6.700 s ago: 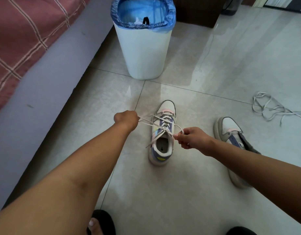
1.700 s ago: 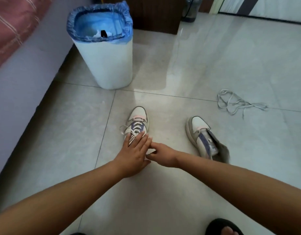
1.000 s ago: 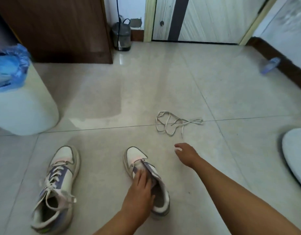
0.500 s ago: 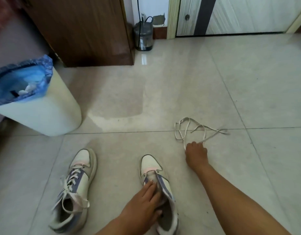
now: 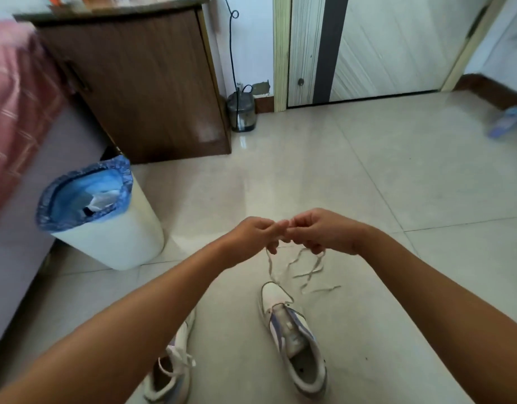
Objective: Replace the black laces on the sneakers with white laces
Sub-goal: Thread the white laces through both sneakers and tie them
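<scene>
Closest to me, the laced sneaker [image 5: 171, 371] is lying on the floor [image 5: 368, 199] under my left forearm, its white lace already threaded and tied, so I am judging that one finished. Just beside it to the right, the bare sneaker [image 5: 295, 342] is sitting with its tongue exposed and no lace in it, toe pointing away from me, opening toward me so the eyelets are facing up for threading.

Above that shoe I am holding both hands together in the air. My left hand [image 5: 252, 236] is curling its fingers and pinching the white lace [image 5: 305, 269]; my right hand [image 5: 321, 230] is clenching around the same lace, thumb and forefinger meeting the left ones. I am probably hunting for an end or working out a tangle, which is why the lace is being lifted: its loops are dangling free below my hands, the lowest strands trailing on the floor just beyond the bare shoe's toe.

Farther off to the left, a white bin [image 5: 105, 228] with a blue liner is standing beside the bed [image 5: 15, 118]. A wooden cabinet [image 5: 146, 88] and a door [image 5: 382, 45] are standing behind.
</scene>
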Demonstrator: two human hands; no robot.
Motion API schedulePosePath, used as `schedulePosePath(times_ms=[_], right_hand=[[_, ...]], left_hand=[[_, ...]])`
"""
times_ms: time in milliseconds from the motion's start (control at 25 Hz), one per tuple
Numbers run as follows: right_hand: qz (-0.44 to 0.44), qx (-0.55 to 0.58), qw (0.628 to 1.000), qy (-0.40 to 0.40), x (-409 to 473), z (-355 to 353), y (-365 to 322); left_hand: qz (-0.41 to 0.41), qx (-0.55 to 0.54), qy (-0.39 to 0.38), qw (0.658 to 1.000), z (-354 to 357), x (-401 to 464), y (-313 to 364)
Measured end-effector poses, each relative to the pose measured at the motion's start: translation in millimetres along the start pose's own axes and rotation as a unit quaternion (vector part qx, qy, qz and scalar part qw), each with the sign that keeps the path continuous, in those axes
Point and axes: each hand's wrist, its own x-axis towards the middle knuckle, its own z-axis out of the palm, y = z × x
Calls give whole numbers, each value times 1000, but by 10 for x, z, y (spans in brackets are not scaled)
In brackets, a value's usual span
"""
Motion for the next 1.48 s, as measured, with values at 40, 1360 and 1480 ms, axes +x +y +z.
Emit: schedulePosePath(times_ms=[40,1360,1480], right_hand=[[-8,-4,1000,23,-68,-20,-120],[87,275,894,342,-507,-209,-456],[152,180,948,212,-291,179,-589]], left_hand=[[10,16,-2,1000,-124,-45,80],[-254,-15,244,936,-1297,-657,-1051],[-177,-260,102,944,-948,-463,-311]])
